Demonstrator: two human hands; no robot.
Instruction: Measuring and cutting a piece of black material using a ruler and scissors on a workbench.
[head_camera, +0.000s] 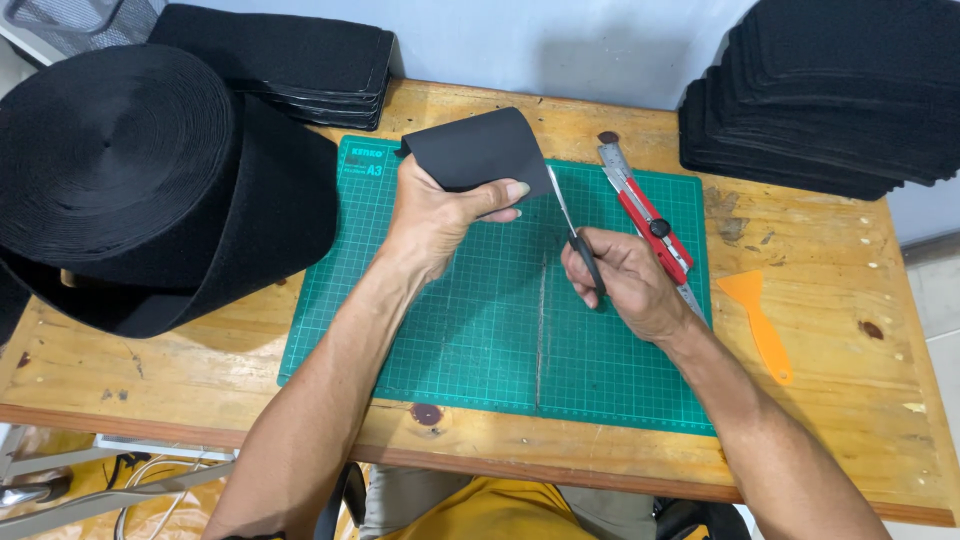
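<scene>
My two bare forearms reach over the green gridded cutting mat (450, 330), one hand holding fabric, the other scissors.

My left hand (435, 215) is clenched around a black curved piece of felt-like fabric (478, 148), held above the mat's far edge. My right hand (625, 280) grips a pair of slim black-handled scissors (572, 222) over the mat's middle, their blades pointing up to the fabric's right edge. On the mat's right side lie a steel ruler (612, 158) and a red utility knife (650, 222), side by side. An orange plastic scraper (757, 320) rests on the wooden table (800, 430) just right of the mat. A big black fabric roll (130, 180) sits left of the mat; stacks of black cut pieces (830, 90) stand beyond it.
</scene>
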